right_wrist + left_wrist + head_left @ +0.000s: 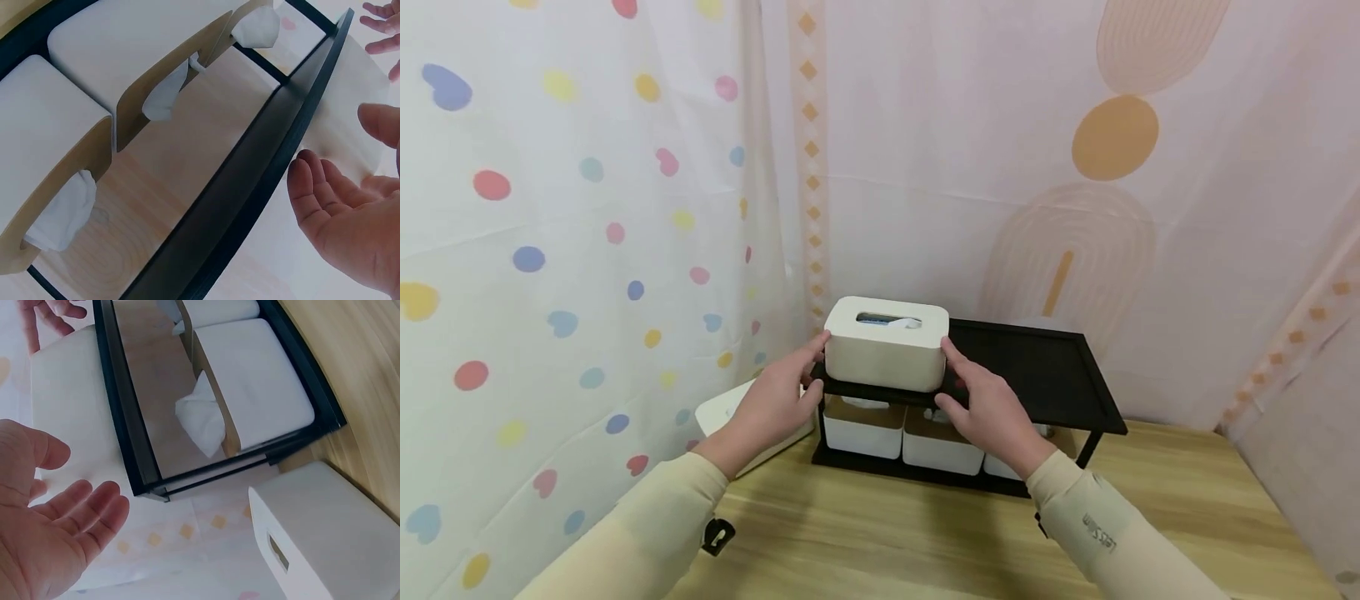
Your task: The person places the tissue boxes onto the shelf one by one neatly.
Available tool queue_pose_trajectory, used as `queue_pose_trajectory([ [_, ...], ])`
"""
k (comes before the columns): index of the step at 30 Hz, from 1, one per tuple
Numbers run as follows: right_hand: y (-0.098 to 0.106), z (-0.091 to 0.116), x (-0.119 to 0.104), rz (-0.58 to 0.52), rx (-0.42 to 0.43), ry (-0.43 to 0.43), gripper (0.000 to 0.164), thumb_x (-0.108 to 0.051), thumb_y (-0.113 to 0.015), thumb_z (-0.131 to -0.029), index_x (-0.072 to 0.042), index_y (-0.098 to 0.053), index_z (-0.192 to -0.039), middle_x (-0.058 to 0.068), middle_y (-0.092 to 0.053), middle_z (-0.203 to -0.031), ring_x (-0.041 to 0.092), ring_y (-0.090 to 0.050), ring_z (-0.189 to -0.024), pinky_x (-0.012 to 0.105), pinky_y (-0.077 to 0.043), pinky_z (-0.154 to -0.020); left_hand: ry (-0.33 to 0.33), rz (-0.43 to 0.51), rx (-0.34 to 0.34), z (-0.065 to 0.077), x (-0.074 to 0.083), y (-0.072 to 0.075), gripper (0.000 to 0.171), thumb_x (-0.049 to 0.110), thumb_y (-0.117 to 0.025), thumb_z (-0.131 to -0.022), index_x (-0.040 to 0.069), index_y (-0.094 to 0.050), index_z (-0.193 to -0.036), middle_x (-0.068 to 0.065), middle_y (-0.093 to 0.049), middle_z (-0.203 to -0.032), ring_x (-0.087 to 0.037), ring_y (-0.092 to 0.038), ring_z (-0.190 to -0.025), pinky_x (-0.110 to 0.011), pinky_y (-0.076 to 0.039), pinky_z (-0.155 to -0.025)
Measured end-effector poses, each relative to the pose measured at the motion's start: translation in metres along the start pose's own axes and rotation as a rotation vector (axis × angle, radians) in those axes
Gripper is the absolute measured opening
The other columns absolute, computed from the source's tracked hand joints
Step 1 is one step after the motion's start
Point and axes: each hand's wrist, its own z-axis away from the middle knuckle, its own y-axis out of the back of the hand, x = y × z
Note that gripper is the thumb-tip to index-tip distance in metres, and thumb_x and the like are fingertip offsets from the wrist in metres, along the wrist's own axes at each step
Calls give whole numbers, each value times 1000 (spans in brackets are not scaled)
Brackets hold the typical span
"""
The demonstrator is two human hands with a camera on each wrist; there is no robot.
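A white tissue box (883, 362) with an oval slot and a bit of tissue in it sits on the left end of a black two-tier shelf (1030, 367). My left hand (773, 407) is at its left side, index fingertip right at the upper edge and the thumb apart from the fingers. At the right side, my right hand (988, 408) has its fingertips by the box's corner. Both wrist views show relaxed, spread hands beside the box (69, 406), with no fingers wrapped round it.
Several white tissue boxes with brown tops (175, 59) stand on the lower tier, tissues poking out. Another white tissue box (331, 531) stands left of the shelf, partly behind my left arm in the head view. Curtains (625, 333) hang behind the wooden table (850, 533).
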Motion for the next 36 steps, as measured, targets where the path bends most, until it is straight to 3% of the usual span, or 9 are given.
queue_pose_trajectory([
  [4, -1, 4, 2, 8, -14, -11, 84, -21, -75, -102, -15, -27, -171, 16, -50, -164, 35, -71, -122, 52, -59, -99, 3, -14, -1, 2, -1, 1, 62, 6, -63, -101, 3, -46, -161, -21, -70, -137, -32, -74, -99, -45, -59, -80],
  [8, -1, 12, 4, 22, 28, -1, 84, -21, -75, -102, -14, -27, -171, 17, -54, -161, 34, -71, -122, 49, -61, -95, 37, -58, -14, 3, -7, 3, 60, 14, -65, -102, 3, -47, -159, -20, -70, -138, -34, -74, -101, -51, -61, -85],
  [15, -5, 30, -1, 57, 75, 65, 83, -22, -77, -101, -11, -30, -169, 18, -63, -150, 31, -73, -119, 45, -62, -89, 141, -160, -132, 8, -35, 5, 58, 25, -66, -103, -4, -53, -152, -27, -65, -145, -47, -62, -133, -62, -52, -107],
  [20, -13, 41, -7, 74, 55, 109, 84, -22, -78, -100, -9, -32, -168, 15, -67, -145, 26, -71, -118, 41, -62, -90, 183, -214, -182, 13, -56, 3, 59, 27, -70, -101, -8, -57, -147, -32, -63, -144, -53, -60, -133, -64, -51, -108],
  [23, -20, 48, -8, 64, 22, 102, 83, -21, -79, -99, -9, -33, -168, 14, -68, -143, 26, -72, -117, 43, -62, -93, 199, -249, -207, 12, -65, 2, 64, 30, -73, -100, -10, -56, -145, -35, -63, -142, -57, -59, -130, -65, -51, -106],
  [29, -41, 67, -1, 36, -124, 47, 77, -24, -77, -101, -11, -39, -166, 12, -68, -146, 24, -74, -115, 42, -63, -90, 232, -329, -267, 18, -86, -3, 82, 42, -82, -92, -15, -53, -145, -40, -59, -141, -61, -55, -126, -67, -50, -103],
  [36, -62, 89, 13, 19, -255, 41, 71, -25, -76, -101, -8, -44, -162, 10, -72, -138, 20, -73, -106, 36, -61, -84, 266, -309, -358, 23, -129, -8, 106, 53, -85, -84, -21, -44, -147, -42, -57, -139, -54, -60, -118, -63, -52, -96],
])
